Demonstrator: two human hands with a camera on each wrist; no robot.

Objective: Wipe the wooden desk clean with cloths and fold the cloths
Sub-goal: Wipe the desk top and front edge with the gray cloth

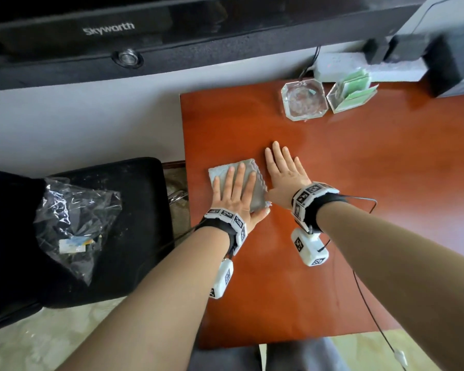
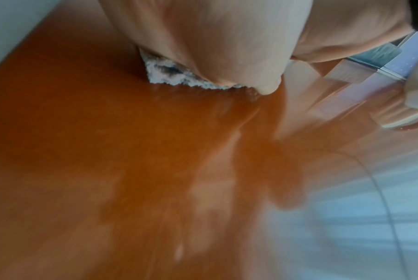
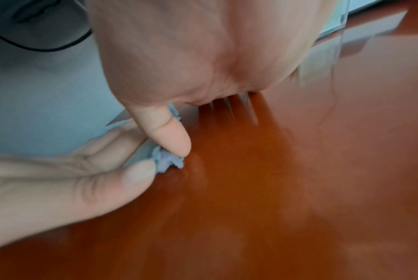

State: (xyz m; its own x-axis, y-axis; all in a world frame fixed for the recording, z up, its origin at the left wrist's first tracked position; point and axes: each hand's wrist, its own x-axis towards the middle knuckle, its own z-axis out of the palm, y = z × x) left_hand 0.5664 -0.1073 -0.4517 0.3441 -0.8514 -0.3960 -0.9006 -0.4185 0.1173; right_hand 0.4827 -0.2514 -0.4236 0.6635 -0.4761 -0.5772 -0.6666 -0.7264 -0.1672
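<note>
A folded grey cloth [image 1: 221, 170] lies near the left edge of the red-brown wooden desk [image 1: 359, 170]. My left hand [image 1: 235, 191] presses flat on it, fingers straight and spread, covering most of it. My right hand [image 1: 284, 172] lies flat on the bare wood just right of the cloth, fingers straight. In the right wrist view the right thumb [image 3: 169, 132] touches the cloth's near corner [image 3: 167, 161], with the left thumb [image 3: 95, 185] against it from the other side. The left wrist view shows the cloth's fluffy edge [image 2: 172, 75] under the left palm [image 2: 215, 37].
A glass ashtray [image 1: 304, 99] and a clear holder with green cards [image 1: 352, 92] stand at the desk's far edge. A black chair [image 1: 134, 210] with a plastic bag [image 1: 75, 210] sits left of the desk. A television [image 1: 107, 29] hangs beyond. A thin cable [image 1: 367, 311] trails from my right wrist.
</note>
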